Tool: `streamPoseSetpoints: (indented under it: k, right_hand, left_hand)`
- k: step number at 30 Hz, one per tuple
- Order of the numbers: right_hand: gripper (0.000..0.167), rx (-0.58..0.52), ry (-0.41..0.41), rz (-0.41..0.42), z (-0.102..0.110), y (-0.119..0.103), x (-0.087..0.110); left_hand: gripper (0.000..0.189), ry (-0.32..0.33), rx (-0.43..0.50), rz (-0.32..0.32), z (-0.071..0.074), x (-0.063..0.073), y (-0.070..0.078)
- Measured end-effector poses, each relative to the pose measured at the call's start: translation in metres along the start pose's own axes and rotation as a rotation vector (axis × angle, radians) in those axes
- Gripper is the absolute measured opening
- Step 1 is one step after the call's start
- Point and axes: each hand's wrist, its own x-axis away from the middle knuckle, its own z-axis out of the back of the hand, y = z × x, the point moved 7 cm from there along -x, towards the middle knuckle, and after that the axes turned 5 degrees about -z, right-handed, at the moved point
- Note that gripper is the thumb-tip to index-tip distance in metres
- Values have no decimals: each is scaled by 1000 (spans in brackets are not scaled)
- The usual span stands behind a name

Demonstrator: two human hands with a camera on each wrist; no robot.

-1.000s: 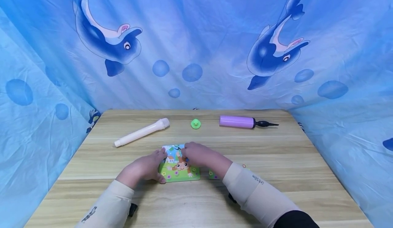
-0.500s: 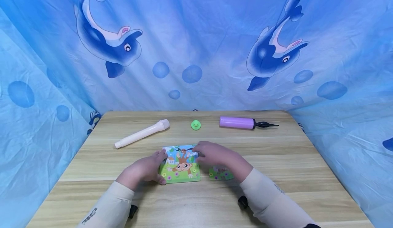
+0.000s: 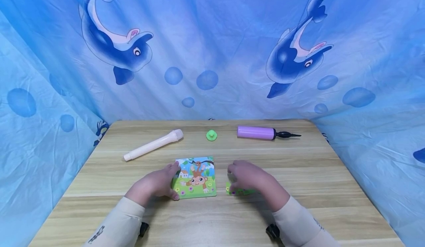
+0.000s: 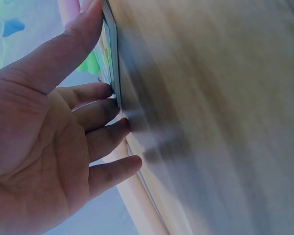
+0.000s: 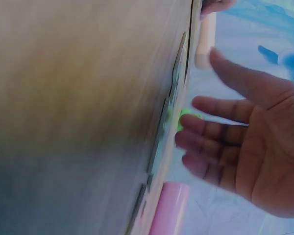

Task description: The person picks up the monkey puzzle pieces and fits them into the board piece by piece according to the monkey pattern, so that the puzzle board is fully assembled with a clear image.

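Note:
A square picture puzzle (image 3: pixel 196 190) with a monkey on it lies flat on the table. My left hand (image 3: pixel 156 182) rests at its left side, thumb by the near corner. In the left wrist view, the fingers of that hand (image 4: pixel 49 132) are fairly straight and touch the puzzle's edge (image 4: pixel 113 58). To the right, my right hand (image 3: pixel 249 177) hovers over loose puzzle pieces (image 3: pixel 245 192), hiding most of them. The right wrist view shows this hand (image 5: pixel 255 142) with spread, slightly bent fingers, holding nothing, apart from the flat pieces (image 5: pixel 159 134).
Farther back on the wooden table (image 3: pixel 199 221) lie a pale pink stick-like tube (image 3: pixel 152 145), a small green rubber duck (image 3: pixel 211 135) and a purple hand pump (image 3: pixel 256 132) with a black end. A blue dolphin-print curtain (image 3: pixel 212 36) stands behind and at both sides.
My right hand has left the puzzle's top and moved right and nearer, over the loose pieces. The monkey picture is now uncovered. My left hand has stayed in place.

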Motion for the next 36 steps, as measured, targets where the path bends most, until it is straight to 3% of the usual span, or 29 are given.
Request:
streamPoseSetpoints:
  k: [15, 25, 29, 36]
  right_hand:
    - [36, 87, -18, 4, -10, -3, 3]
    - [36, 99, -30, 14, -7, -11, 2]
    - [34, 92, -35, 56, -5, -24, -2]
    - [32, 117, -21, 204, 0, -68, -11]
  left_hand:
    - [107, -3, -2, 3, -1, 0, -2]
    - [111, -5, 15, 13, 0, 1, -4]
    - [104, -6, 11, 0, 1, 0, -3]
    - [99, -13, 24, -1, 3, -1, -5]
